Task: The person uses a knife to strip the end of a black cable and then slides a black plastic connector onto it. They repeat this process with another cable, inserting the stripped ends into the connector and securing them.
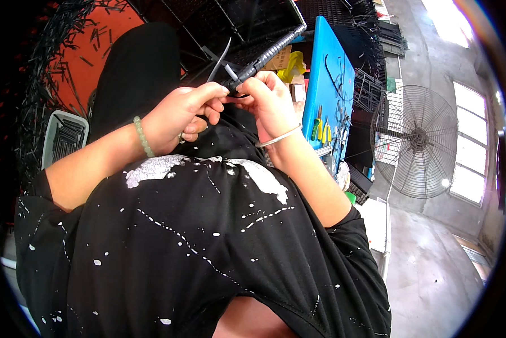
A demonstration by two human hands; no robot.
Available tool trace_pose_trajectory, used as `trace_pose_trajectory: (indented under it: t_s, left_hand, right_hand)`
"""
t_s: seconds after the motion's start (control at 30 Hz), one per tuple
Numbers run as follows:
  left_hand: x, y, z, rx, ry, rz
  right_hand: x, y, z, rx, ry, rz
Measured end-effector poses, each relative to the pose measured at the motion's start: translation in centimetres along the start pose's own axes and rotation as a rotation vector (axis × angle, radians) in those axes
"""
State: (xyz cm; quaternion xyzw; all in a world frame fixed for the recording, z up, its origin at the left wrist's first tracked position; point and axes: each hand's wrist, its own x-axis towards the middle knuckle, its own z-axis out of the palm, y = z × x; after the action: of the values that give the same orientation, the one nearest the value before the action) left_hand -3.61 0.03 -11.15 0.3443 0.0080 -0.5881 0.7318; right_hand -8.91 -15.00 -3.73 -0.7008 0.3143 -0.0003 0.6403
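The left hand (182, 115) and right hand (272, 107) are clamped on the near end of a slim, dark, ribbed bar (272, 53), beside curved flat strips (221, 58), left of the smooth blue table (324, 70).

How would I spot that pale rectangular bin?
Find the broad red surface, upper left. Below it, left of the person's bare left hand, sits the pale grey-green rectangular bin holding thin black strips. Its light rim sets it apart from the dark pile alongside.
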Motion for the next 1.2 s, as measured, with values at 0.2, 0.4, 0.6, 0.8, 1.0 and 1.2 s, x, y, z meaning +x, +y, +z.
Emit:
trace_pose_trajectory:
  t_s: [0.2,0.4,0.6,0.8,1.0,1.2]
  left_hand:
    - [0.4,-0.6,0.1,0.021,0.001,0.027]
    - [0.8,-1.2,0.1,0.045,0.009,0.064]
    - [0.6,-1.2,0.6,0.067,0.024,0.085]
    - [0.9,-1.4,0.7,0.098,0.039,0.111]
    - [1.9,-2.2,-0.4,0.321,0.177,0.379]
    - [2.7,-2.6,-0.2,0.250,0.029,0.783]
  right_hand:
    - [0.2,1.0,-0.7,-0.137,0.023,-0.100]
    - [0.5,2.2,-1.4,-0.232,0.049,-0.215]
    - [0.0,2.4,-1.4,-0.083,0.044,-0.206]
    - [-0.7,1.9,-1.2,0.023,0.020,-0.135]
    - [-0.4,2.3,-1.1,0.117,-0.004,-0.141]
    - [0.5,3.8,-2.1,0.138,-0.085,-0.163]
